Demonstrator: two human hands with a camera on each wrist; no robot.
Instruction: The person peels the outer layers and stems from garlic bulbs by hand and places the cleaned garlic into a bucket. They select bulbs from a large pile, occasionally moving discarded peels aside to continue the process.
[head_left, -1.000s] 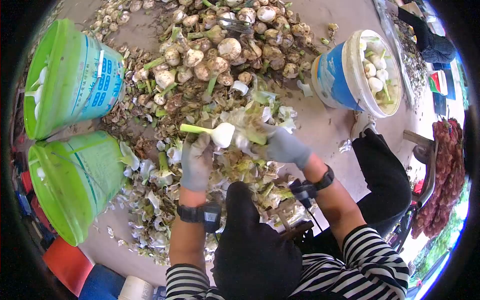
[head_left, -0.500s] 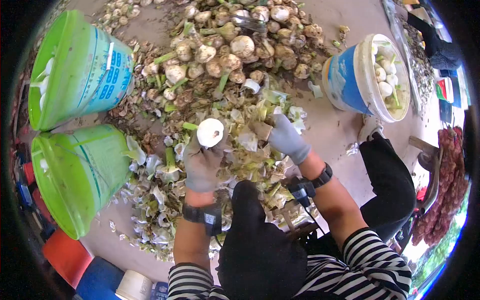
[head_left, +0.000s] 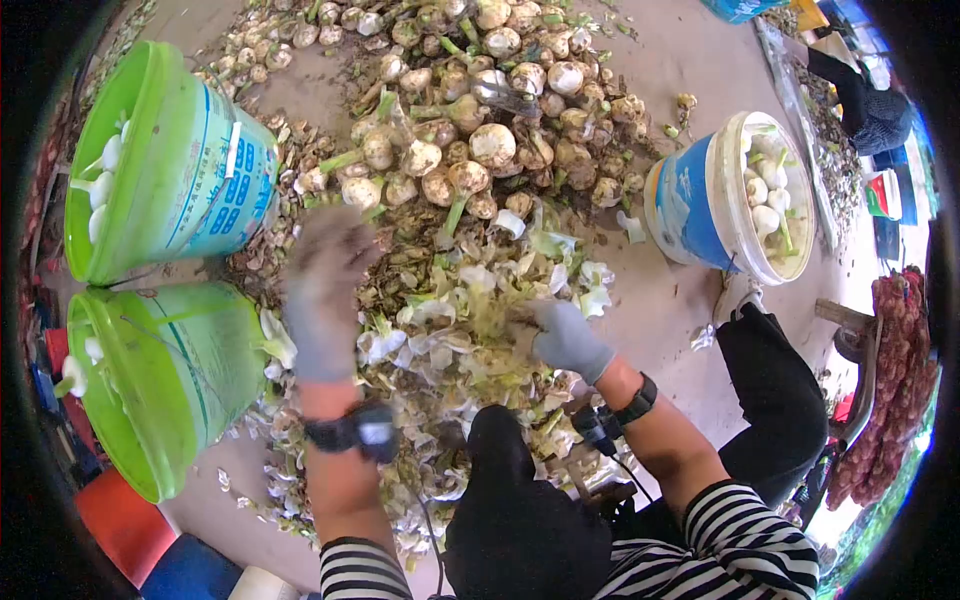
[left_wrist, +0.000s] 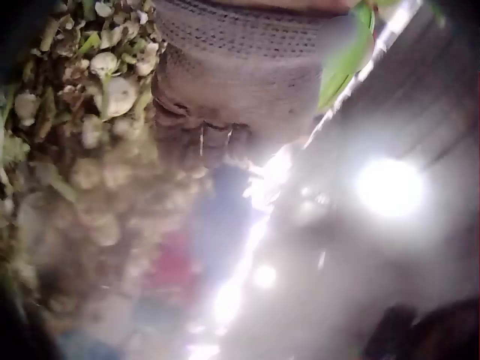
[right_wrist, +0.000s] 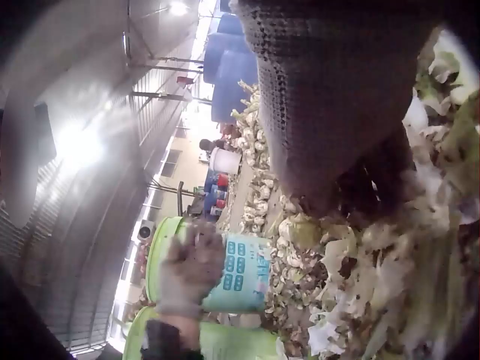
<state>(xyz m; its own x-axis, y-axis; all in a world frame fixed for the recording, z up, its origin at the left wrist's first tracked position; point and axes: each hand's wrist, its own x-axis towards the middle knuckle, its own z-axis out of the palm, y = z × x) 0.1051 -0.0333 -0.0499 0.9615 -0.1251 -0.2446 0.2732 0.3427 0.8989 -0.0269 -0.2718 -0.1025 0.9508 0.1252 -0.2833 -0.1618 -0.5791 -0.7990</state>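
My gloved left hand [head_left: 330, 270], blurred by motion, is over the left side of the peelings beside the two green buckets. In the right wrist view that left hand [right_wrist: 191, 262] overlaps the upper bucket, its fingers loosely bent with no bulb in them. A peeled garlic bulb [head_left: 70, 378] with a short stalk shows at the mouth of the lower green bucket [head_left: 150, 470]. My gloved right hand [head_left: 570, 338] is low over the heap of garlic skins [head_left: 440, 350], its dirty fingertips among blurred, loose skins. I cannot tell whether they pinch any.
Unpeeled garlic bulbs [head_left: 490, 145] lie heaped at the far middle. The upper green bucket [head_left: 150, 250] and a blue-and-white bucket [head_left: 690, 200] at right hold white bulbs. A bundle of reddish net bags [head_left: 880, 380] hangs far right; a red container [head_left: 120, 530] stands lower left.
My left hand, which held the peeled garlic bulb, has swung left and released it. A bulb now shows at the lower green bucket's mouth. My right hand has dropped lower over the skins.
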